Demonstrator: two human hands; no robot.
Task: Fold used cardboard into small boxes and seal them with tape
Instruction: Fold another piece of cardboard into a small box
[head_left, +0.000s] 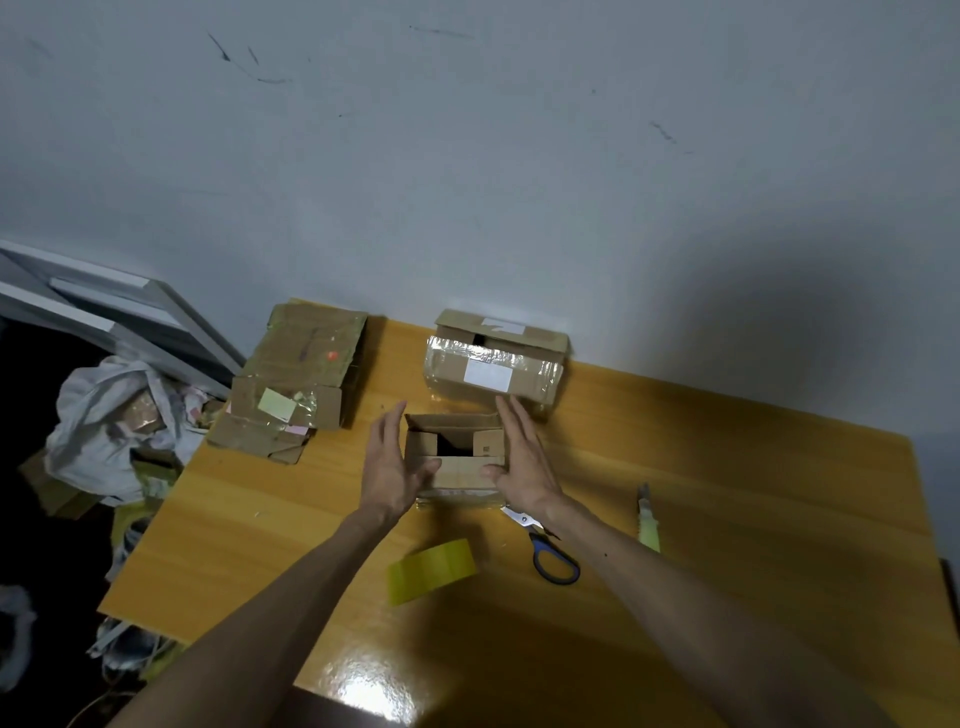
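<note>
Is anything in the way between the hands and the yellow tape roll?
Nothing visible blocks it. The tape roll lies on bare table just nearer the person than the small open box, which the left hand and right hand flank. The scissors lie off to its right.
</note>
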